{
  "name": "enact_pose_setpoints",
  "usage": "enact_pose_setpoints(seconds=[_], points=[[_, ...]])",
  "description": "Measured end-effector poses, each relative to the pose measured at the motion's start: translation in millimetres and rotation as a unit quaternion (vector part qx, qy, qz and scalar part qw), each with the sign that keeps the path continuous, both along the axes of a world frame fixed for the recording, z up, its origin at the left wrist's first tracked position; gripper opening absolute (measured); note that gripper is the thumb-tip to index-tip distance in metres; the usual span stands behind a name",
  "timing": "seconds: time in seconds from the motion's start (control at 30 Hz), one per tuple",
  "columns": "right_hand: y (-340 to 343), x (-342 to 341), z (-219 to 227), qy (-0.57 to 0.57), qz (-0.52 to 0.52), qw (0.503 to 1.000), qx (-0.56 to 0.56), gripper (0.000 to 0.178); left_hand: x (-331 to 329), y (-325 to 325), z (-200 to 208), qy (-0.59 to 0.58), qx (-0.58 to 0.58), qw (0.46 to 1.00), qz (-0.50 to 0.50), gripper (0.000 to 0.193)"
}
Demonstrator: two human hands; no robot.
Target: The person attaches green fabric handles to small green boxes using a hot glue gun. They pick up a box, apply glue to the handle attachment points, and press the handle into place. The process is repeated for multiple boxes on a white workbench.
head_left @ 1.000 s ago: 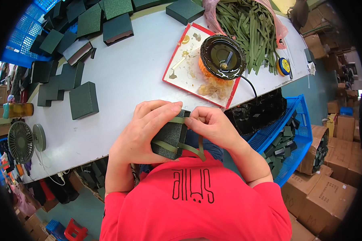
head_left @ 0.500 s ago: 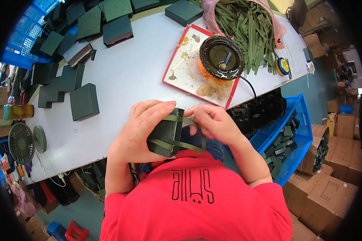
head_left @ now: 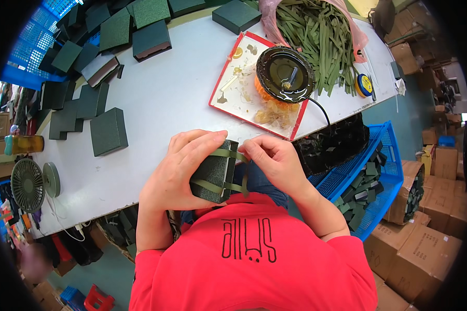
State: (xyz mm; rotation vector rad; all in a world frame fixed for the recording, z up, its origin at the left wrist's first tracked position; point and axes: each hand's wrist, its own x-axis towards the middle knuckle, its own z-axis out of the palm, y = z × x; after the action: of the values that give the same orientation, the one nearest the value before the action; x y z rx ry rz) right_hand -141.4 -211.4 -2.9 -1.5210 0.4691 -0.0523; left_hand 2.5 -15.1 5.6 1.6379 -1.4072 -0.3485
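Note:
A small dark green box point(head_left: 211, 173) is gripped in my left hand point(head_left: 177, 168), tilted over my lap at the table's near edge. Two bands of olive green ribbon point(head_left: 206, 185) lie across the box and come out past its right side, forming a loop there. My right hand point(head_left: 276, 161) is closed, pinching the ribbon with thumb and forefinger close to the box's upper right edge. Its other fingers are curled in. The underside of the box is hidden by my left hand.
Ahead sits a black pot point(head_left: 285, 75) of amber liquid on a stained, red-edged tray point(head_left: 225, 106), its cord trailing right. Olive ribbons point(head_left: 321, 44) spill from a pink bag. Green boxes point(head_left: 109, 132) cover the table's left, near a fan point(head_left: 27, 185). A blue crate point(head_left: 381, 207) stands right.
My right hand has drawn in slightly toward the box's upper right edge. The ribbon loop beside the box has become narrower. My left hand and the box stay in place.

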Motion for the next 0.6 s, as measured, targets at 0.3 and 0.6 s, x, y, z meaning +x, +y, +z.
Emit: enact_pose_setpoints(seconds=[0.3,0.6], points=[[3.7,6.3,2.0,0.052,0.054,0.997,-0.027,0.030,-3.1,-3.9,3.7,-0.015,0.015,1.000,-0.008,0.092],[-2.7,2.1,-14.9,0.052,0.075,0.996,0.019,0.027,-8.4,-11.7,2.8,-0.051,0.024,0.998,-0.022,0.088]])
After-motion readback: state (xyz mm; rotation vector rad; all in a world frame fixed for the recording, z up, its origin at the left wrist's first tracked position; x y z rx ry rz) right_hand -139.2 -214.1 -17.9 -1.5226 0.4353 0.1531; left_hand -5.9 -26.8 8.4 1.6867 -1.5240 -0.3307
